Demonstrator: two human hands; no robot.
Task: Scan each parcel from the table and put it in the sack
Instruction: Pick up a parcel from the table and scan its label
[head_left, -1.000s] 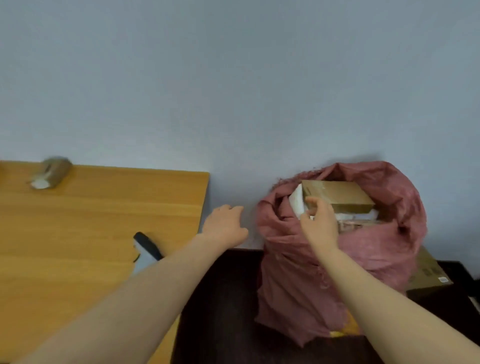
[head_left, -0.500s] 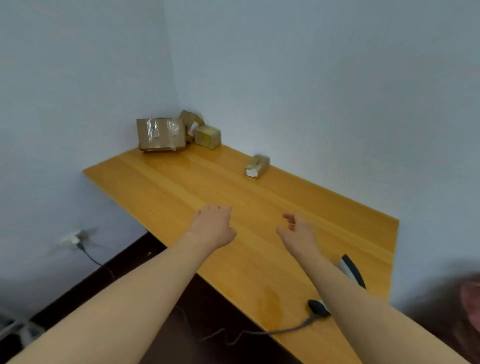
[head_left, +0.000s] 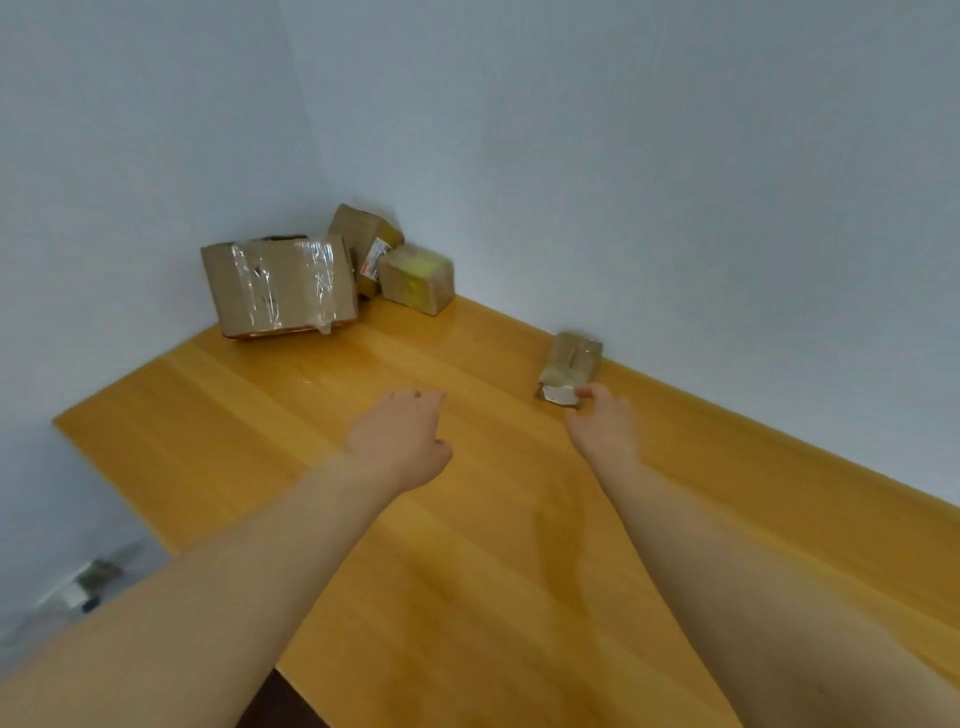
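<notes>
Small parcel (head_left: 570, 364): a little brown cardboard packet with a pale label on its near end. It lies flat on the wooden table (head_left: 218, 415), close to the back wall and just past my right fingertips.

Other parcels: three more sit together in the far corner, well apart from the small one. They are a big box (head_left: 280, 286) wrapped in shiny clear tape, a tilted box (head_left: 363, 239) with a printed label, and a short box (head_left: 415, 278) with a yellowish top.

How it should handle: I judge the small parcel to be light and stiff, easy for one hand. The tape on it may be a little slick. The big box looks bulkier and likely needs both hands.

Where to hold: across the small parcel's two long sides, thumb on one and fingers on the other, leaving the label end uncovered for scanning.

Right hand (head_left: 602, 423): stretched forward, one fingertip at the parcel's near labelled end, seemingly touching it. The other fingers are hidden behind the back of my hand, so I cannot tell whether they are gripping yet.

Left hand (head_left: 400, 441): above the middle of the table, fingers loosely curled, holding nothing and touching no parcel.

Not in view: the sack and the scanner.
</notes>
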